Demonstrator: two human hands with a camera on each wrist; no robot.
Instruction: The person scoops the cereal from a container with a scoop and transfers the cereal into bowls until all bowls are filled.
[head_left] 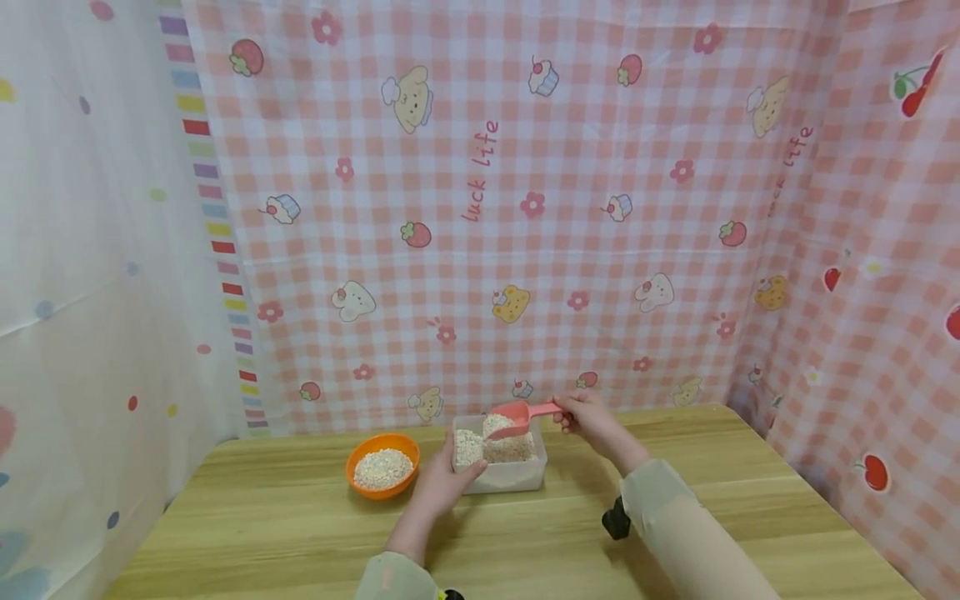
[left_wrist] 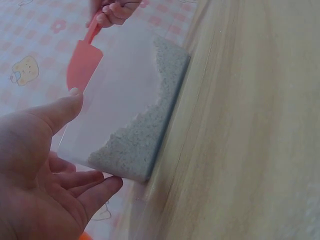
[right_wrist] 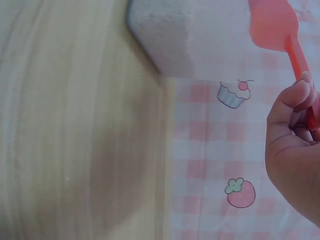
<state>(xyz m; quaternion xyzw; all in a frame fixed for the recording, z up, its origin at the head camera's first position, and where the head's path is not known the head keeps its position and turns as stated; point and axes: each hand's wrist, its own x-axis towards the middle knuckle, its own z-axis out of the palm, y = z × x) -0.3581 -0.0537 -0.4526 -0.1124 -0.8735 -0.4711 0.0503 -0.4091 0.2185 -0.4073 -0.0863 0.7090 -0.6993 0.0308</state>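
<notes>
A pink scoop (head_left: 514, 419) loaded with pale oat-like flakes is tilted over a clear rectangular plastic box (head_left: 504, 478). My right hand (head_left: 589, 419) grips the scoop by its handle; in the right wrist view the fingers (right_wrist: 295, 97) curl round it. My left hand (head_left: 445, 477) holds the box at its left side, thumb at the rim and fingers along the outer wall. In the left wrist view the flakes (left_wrist: 142, 135) show through the box wall, heaped unevenly. Left of that hand stands an orange bowl (head_left: 363, 489), also with flakes in it.
Everything stands on a wood-grain table (head_left: 300, 533). A pink checked cloth (head_left: 480, 250) with cartoon prints hangs close behind the box, and printed cloths close off both sides. Near the right sleeve is a black object (head_left: 617, 520).
</notes>
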